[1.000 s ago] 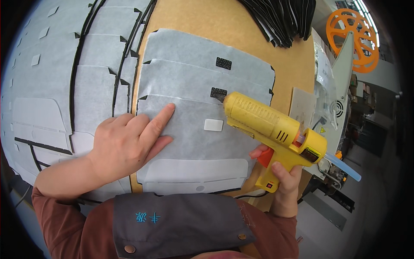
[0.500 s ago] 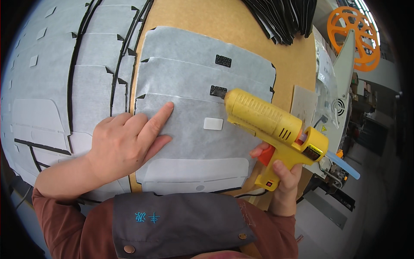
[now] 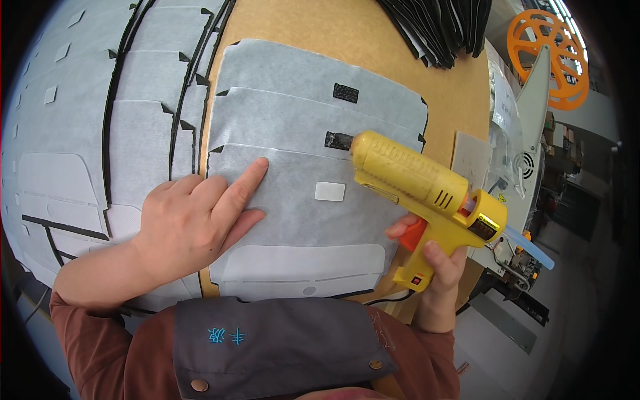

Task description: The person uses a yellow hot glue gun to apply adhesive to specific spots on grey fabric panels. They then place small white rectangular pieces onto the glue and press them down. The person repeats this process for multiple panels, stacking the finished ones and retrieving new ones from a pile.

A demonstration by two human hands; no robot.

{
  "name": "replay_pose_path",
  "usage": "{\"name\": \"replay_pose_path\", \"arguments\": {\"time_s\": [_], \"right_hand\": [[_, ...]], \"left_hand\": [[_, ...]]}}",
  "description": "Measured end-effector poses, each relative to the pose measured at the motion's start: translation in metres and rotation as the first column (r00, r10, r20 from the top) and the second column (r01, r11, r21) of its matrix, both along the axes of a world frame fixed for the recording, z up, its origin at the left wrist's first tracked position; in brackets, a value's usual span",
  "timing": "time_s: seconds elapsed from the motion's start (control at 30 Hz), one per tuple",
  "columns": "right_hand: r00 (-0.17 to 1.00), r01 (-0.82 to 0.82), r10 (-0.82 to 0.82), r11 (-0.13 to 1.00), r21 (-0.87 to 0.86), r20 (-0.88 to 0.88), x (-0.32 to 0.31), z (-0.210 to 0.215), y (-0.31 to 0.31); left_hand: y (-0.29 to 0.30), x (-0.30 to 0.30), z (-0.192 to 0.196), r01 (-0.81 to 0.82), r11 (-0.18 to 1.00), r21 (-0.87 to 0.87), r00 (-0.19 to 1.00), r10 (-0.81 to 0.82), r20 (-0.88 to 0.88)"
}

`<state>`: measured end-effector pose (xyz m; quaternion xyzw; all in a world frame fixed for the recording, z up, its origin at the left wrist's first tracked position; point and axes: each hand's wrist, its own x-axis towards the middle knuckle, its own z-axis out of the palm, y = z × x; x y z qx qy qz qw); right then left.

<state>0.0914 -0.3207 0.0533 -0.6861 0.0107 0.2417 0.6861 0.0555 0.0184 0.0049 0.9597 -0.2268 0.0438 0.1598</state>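
Pressing flat with the left hand [image 3: 193,223], index finger extended, on the top grey fabric panel [image 3: 300,220] of 3 overlapped panels lying along the near edge of the bench [image 3: 360,33], apparently to keep the sheet from shifting. Gripping the yellow glue gun [image 3: 427,193] in the right hand [image 3: 433,280], fingers closed round the handle and 1 on the orange trigger, nozzle aiming at a black patch [image 3: 339,140] on the second panel, just above a small white patch [image 3: 330,191]. Lying well apart at the far edge, a heap of black strips [image 3: 440,27]; more grey panels [image 3: 133,133] covering the bench's left side.
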Motion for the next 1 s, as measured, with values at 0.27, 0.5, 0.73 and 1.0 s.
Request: {"name": "replay_pose_path", "arguments": {"time_s": [0.27,0.5,0.73,1.0], "right_hand": [[0.994,0.106,-0.106,0.994,-0.006,0.024,-0.005,-0.002,-0.001],[0.996,0.088,-0.088,0.996,0.028,0.015,-0.007,-0.002,-0.008],[0.977,0.214,-0.211,0.972,-0.098,0.040,-0.012,0.000,0.005],[0.996,0.086,-0.086,0.994,0.064,0.004,-0.014,0.000,-0.006]], "left_hand": [[-0.001,0.000,-0.001,-0.002,1.000,-0.008,1.000,0.001,-0.002],[0.000,0.000,-0.001,0.005,1.000,-0.012,1.000,-0.005,-0.008],[-0.001,0.000,-0.001,0.009,1.000,-0.001,1.000,-0.009,-0.019],[-0.001,0.000,-0.001,0.007,1.000,-0.001,1.000,-0.007,-0.014]]}}
